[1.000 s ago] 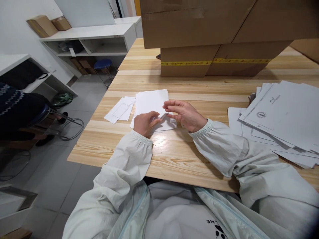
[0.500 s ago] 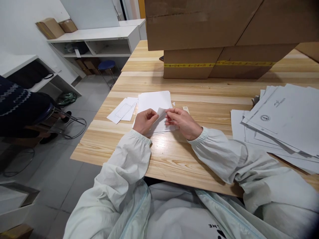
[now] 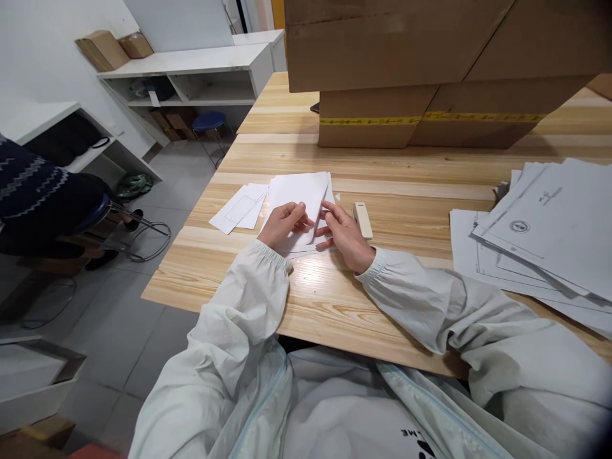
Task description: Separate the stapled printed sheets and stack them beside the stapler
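At far left a person in a dark patterned sweater [image 3: 29,191] sits by the shelves. On the wooden table [image 3: 335,299], two small cards [image 3: 239,209] lie just left of my work. My left hand [image 3: 282,224] pinches the near edge of a white sheet [image 3: 299,191], lifted off the small stack beneath it. My right hand [image 3: 345,234] grips the same sheet from its right side, fingers on its fold. A cream-coloured stick [image 3: 362,220] lies just beside that hand. Printed sheets [image 3: 549,236] spread at right, cardboard boxes [image 3: 421,64] behind.
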